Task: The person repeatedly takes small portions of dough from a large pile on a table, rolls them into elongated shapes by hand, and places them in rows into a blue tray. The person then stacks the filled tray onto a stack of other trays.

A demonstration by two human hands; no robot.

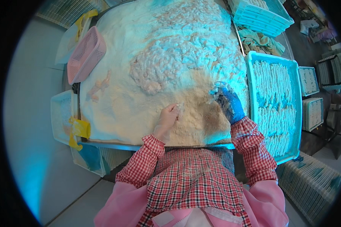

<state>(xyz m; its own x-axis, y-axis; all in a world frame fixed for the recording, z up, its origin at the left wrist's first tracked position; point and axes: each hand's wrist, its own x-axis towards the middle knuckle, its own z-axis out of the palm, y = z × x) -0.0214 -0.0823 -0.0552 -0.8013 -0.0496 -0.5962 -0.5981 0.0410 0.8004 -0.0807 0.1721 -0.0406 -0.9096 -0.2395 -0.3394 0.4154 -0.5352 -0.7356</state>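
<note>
Powder [117, 125], white and loose, lies on the table [111, 145] beside a lumpy, pale heap [159, 64]. I see the left hand [166, 120], fingers curled closed, nearby; I can't tell if the blue-gloved right hand [230, 103] has fingers open or closed.

Head view, read from my remote seat: I can make out no legible text, label, brand, number or sign. Surfaces I checked: pink basket [88, 55], blue tray [272, 58] at right, yellow item [80, 128] at left, checked apron [197, 181]. None yields a readable character (far-right background too small and dark for me to judge).
</note>
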